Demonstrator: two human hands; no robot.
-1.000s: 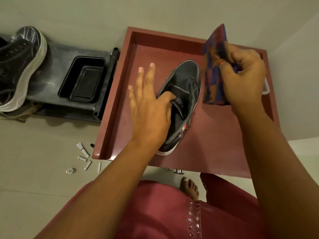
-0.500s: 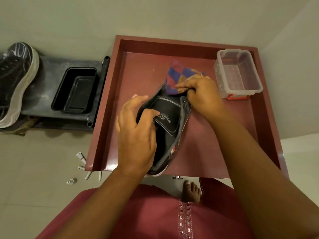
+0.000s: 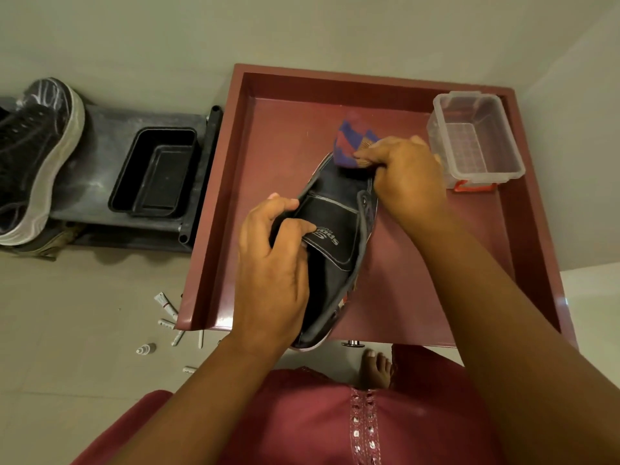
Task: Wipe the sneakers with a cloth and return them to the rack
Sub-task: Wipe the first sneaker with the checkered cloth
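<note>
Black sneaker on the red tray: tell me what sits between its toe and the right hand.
In the head view the checked cloth lies between them: the right hand holds it bunched against the toe of the black sneaker.

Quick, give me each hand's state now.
Left hand: grips the black sneaker.
Right hand: grips the checked cloth against the sneaker's toe.

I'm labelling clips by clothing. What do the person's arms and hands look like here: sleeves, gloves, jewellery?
Both forearms are bare, with no sleeve in view. The left hand and right hand wear no gloves, and no rings, watch or bangles show.
</note>
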